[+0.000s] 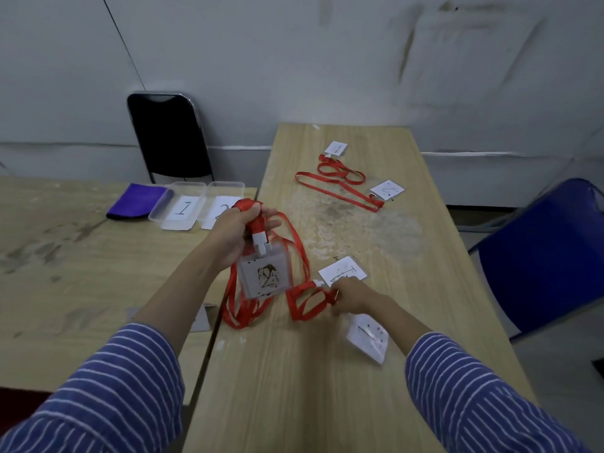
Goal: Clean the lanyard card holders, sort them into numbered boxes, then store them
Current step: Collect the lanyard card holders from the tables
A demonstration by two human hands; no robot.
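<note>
My left hand (243,228) grips the red strap of a lanyard above the table, and its clear card holder marked 2 (264,276), smeared with dark stains, hangs below the fist. My right hand (351,294) pinches the red strap (307,302) of a second lanyard lying on the right table; its card holder marked 1 (343,273) lies just beyond the fingers. Another holder marked 1 (367,336) lies beside my right wrist. Two more lanyards with holders (336,148) (387,190) lie at the far end. Clear boxes labelled 1 (178,206) and 2 (225,199) stand on the left table.
A purple cloth (140,201) lies left of the boxes. A black chair (170,138) stands behind the left table and a blue chair (549,253) at the right table's side. A narrow gap (209,348) separates the two tables. The wall is close behind.
</note>
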